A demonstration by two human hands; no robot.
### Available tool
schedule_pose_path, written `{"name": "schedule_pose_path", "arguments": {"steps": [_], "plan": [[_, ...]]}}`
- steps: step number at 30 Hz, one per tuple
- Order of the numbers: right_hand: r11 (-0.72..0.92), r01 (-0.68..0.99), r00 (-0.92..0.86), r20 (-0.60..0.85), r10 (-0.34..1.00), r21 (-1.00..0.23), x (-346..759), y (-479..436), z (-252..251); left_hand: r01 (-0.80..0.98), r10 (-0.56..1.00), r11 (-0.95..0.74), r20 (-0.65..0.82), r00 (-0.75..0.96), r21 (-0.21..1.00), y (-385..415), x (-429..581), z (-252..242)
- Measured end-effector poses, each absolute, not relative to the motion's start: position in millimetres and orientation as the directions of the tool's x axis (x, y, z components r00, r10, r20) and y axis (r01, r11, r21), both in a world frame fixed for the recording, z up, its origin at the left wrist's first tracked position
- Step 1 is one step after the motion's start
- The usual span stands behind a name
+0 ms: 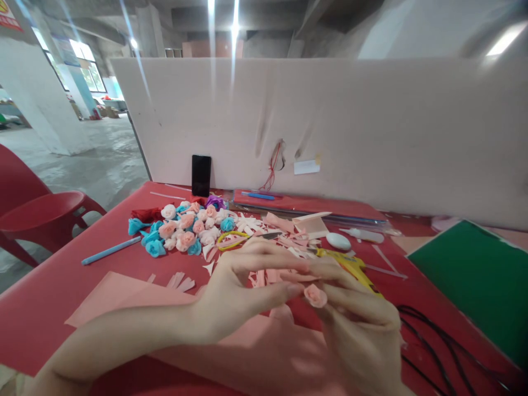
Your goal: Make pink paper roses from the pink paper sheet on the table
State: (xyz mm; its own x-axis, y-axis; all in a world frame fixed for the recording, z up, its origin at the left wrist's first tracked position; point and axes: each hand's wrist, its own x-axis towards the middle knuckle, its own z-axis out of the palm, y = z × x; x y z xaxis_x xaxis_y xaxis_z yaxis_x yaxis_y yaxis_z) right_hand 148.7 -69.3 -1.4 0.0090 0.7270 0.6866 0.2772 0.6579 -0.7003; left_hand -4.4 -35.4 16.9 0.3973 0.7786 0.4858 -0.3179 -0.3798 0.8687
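Observation:
A small pink paper rose (315, 296) is held between the fingers of my right hand (357, 313), its bloom facing me. My left hand (239, 289) reaches in from the left, its thumb and fingertips closed on a pink paper strip (300, 278) that leads to the rose. Both hands are over a large pink paper sheet (264, 352). Behind them lie pink paper scraps (284, 236), yellow-handled scissors (233, 240) and a yellow glue gun (350, 267), which my right hand partly hides.
Finished paper flowers (181, 231) are heaped at the left. A black phone (201, 175) leans on the white board (330, 121). A blue stick (110, 250) lies leftward; a green sheet (474, 280) and black cable (437, 335) are at the right. A red chair (45, 212) stands left.

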Motion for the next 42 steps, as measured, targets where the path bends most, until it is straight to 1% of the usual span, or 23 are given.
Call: {"name": "schedule_pose_path", "arguments": {"steps": [4, 8, 12, 15, 19, 23, 26, 31, 36, 42], "plan": [[0.651, 0.266, 0.028, 0.681, 0.732, -0.711, 149.3, -70.4, -3.3, -0.274, 0.737, -0.448, 0.525, 0.426, 0.851, -34.5, -5.0, 18.0], [0.624, 0.293, 0.076, 0.668, 0.74, -0.725, 149.0, -71.0, -6.5, -0.178, 0.71, -0.513, 0.532, 0.462, 0.84, -34.8, -7.4, 21.7], [0.612, 0.331, 0.079, 0.667, 0.741, -0.719, 147.6, -70.2, -6.6, -0.069, 0.648, -0.659, 0.612, 0.453, 0.749, -35.8, -9.0, 23.5], [0.622, 0.303, 0.068, 0.667, 0.742, -0.722, 147.5, -70.2, -7.1, -0.029, 0.594, -0.744, 0.681, 0.428, 0.668, -35.8, -8.4, 21.5], [0.618, 0.287, 0.046, 0.655, 0.754, -0.732, 148.5, -71.4, -8.6, -0.005, 0.548, -0.798, 0.729, 0.409, 0.603, -34.8, -7.0, 18.0], [0.641, 0.321, -0.002, 0.676, 0.737, -0.697, 149.0, -71.9, -5.6, 0.021, 0.521, -0.828, 0.754, 0.401, 0.561, -34.2, -7.2, 17.9], [0.639, 0.331, 0.004, 0.678, 0.735, -0.694, 148.4, -71.4, -1.4, 0.019, 0.524, -0.825, 0.753, 0.398, 0.564, -33.6, -8.1, 20.0], [0.641, 0.312, -0.002, 0.675, 0.738, -0.701, 146.3, -71.8, 4.5, 0.018, 0.551, -0.794, 0.706, 0.445, 0.608, -32.1, -10.5, 25.0], [0.633, 0.426, 0.004, 0.701, 0.713, -0.646, 145.3, -74.4, 6.8, 0.036, 0.594, -0.757, 0.664, 0.455, 0.653, -31.3, -11.4, 27.0], [0.632, 0.474, -0.003, 0.716, 0.698, -0.614, 144.3, -75.2, 5.3, 0.032, 0.655, -0.702, 0.627, 0.422, 0.712, -31.7, -11.0, 27.1]]}}
